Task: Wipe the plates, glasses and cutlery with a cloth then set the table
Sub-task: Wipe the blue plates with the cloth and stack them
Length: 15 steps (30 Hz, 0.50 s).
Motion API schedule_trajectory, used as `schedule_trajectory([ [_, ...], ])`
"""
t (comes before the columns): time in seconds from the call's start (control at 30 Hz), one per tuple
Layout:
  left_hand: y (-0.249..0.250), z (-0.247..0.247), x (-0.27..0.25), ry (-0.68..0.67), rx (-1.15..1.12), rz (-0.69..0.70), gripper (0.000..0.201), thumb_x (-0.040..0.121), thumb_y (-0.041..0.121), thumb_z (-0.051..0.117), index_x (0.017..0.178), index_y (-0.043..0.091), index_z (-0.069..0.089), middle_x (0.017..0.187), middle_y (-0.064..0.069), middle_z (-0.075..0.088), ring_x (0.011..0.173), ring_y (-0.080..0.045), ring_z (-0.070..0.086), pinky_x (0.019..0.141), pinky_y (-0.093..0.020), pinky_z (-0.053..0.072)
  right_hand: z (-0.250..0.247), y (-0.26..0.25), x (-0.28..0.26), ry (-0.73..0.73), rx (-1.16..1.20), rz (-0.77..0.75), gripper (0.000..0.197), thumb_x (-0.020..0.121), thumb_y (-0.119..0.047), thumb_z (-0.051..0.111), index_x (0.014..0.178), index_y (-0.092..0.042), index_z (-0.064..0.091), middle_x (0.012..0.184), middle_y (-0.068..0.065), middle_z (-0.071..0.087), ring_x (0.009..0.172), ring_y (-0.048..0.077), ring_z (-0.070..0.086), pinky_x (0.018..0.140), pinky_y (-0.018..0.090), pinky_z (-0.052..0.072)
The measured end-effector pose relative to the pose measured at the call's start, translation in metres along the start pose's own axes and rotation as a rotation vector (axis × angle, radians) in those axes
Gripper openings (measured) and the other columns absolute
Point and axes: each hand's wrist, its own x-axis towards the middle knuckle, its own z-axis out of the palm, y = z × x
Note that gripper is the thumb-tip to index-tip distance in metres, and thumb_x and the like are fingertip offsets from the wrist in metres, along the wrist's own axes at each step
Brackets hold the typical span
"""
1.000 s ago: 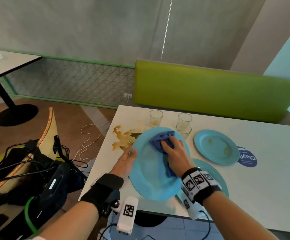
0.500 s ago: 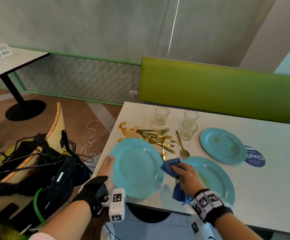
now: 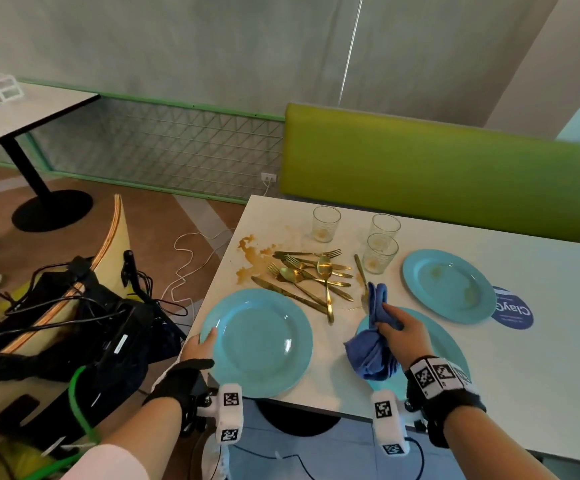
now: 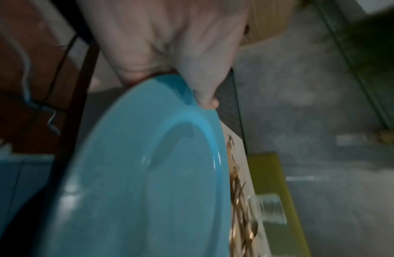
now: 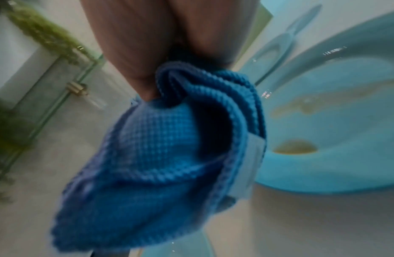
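Observation:
My left hand (image 3: 201, 344) grips the left rim of a clean light-blue plate (image 3: 262, 341), which lies at the table's near left corner; in the left wrist view the thumb (image 4: 205, 93) lies over the plate rim (image 4: 169, 156). My right hand (image 3: 397, 332) holds a bunched blue cloth (image 3: 373, 344) above a second, stained blue plate (image 3: 444, 341); the cloth (image 5: 161, 156) hangs from my fingers beside the plate's brown smears (image 5: 295, 147). A third stained plate (image 3: 449, 285) lies further right. Gold cutlery (image 3: 311, 277) is piled behind the plates, with three glasses (image 3: 380, 252) beyond it.
A brown spill (image 3: 252, 252) stains the white table (image 3: 541, 358) near its far left edge. A green bench back (image 3: 437, 168) runs behind the table. A blue round sticker (image 3: 513, 311) sits right of the far plate. Cables and dark gear (image 3: 73, 323) lie on the floor at left.
The plate went from tilted up under the wiping cloth to flat on the table's near left corner. My right hand carried the cloth off it, rightwards over the second plate.

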Motion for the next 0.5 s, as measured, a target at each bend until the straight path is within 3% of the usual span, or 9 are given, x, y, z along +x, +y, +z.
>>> schedule_trajectory([
  [0.07, 0.000, 0.001, 0.002, -0.003, 0.077, 0.038, 0.040, 0.092, 0.027, 0.056, 0.112, -0.007, 0.062, 0.109, -0.022, 0.067, 0.092, -0.029, 0.061, 0.089, -0.035, 0.046, -0.001, 0.009, 0.003, 0.020, 0.098, 0.057, 0.044, 0.086, 0.000, 0.057, 0.129, -0.009, 0.054, 0.120, 0.015, 0.061, 0.100, 0.024, 0.057, 0.096, 0.038, 0.046],
  [0.17, -0.001, 0.002, 0.006, 0.007, 0.122, 0.047, 0.035, 0.087, 0.021, 0.064, 0.110, -0.006, 0.064, 0.111, -0.023, 0.067, 0.100, -0.034, 0.063, 0.087, -0.034, 0.046, -0.005, 0.021, 0.008, 0.041, 0.165, 0.103, 0.042, 0.085, -0.001, 0.058, 0.125, -0.010, 0.058, 0.116, 0.016, 0.065, 0.102, 0.029, 0.061, 0.098, 0.048, 0.047],
  [0.27, 0.003, 0.005, 0.006, 0.084, 0.229, 0.020, 0.046, 0.083, 0.030, 0.066, 0.114, -0.003, 0.060, 0.117, -0.022, 0.064, 0.107, -0.036, 0.059, 0.095, -0.039, 0.047, -0.013, 0.032, 0.014, 0.068, 0.192, 0.117, 0.040, 0.083, -0.001, 0.060, 0.122, -0.011, 0.061, 0.113, 0.017, 0.066, 0.104, 0.033, 0.062, 0.097, 0.051, 0.047],
  [0.4, 0.026, 0.014, -0.020, 0.239, 0.582, -0.036, 0.060, 0.084, 0.040, 0.058, 0.129, 0.003, 0.044, 0.135, -0.020, 0.046, 0.127, -0.036, 0.040, 0.107, -0.040, 0.030, -0.030, 0.048, 0.016, 0.123, 0.201, 0.141, 0.040, 0.083, -0.003, 0.060, 0.122, -0.012, 0.061, 0.111, 0.017, 0.067, 0.102, 0.033, 0.063, 0.096, 0.052, 0.048],
  [0.47, 0.040, 0.035, -0.033, 0.238, 0.569, 0.104, 0.051, 0.087, 0.031, 0.057, 0.129, 0.005, 0.048, 0.133, -0.019, 0.050, 0.127, -0.035, 0.041, 0.106, -0.039, 0.027, -0.041, 0.053, 0.014, 0.175, 0.231, 0.161, 0.041, 0.083, -0.001, 0.060, 0.123, -0.010, 0.060, 0.109, 0.018, 0.067, 0.102, 0.034, 0.063, 0.096, 0.052, 0.047],
  [0.5, 0.047, 0.050, -0.041, 0.172, 0.540, 0.201, 0.045, 0.088, 0.025, 0.056, 0.128, 0.006, 0.050, 0.132, -0.017, 0.052, 0.126, -0.034, 0.043, 0.106, -0.037, 0.028, -0.046, 0.054, 0.012, 0.206, 0.254, 0.172, 0.041, 0.083, 0.000, 0.059, 0.123, -0.008, 0.060, 0.108, 0.019, 0.066, 0.102, 0.034, 0.062, 0.097, 0.052, 0.047],
])
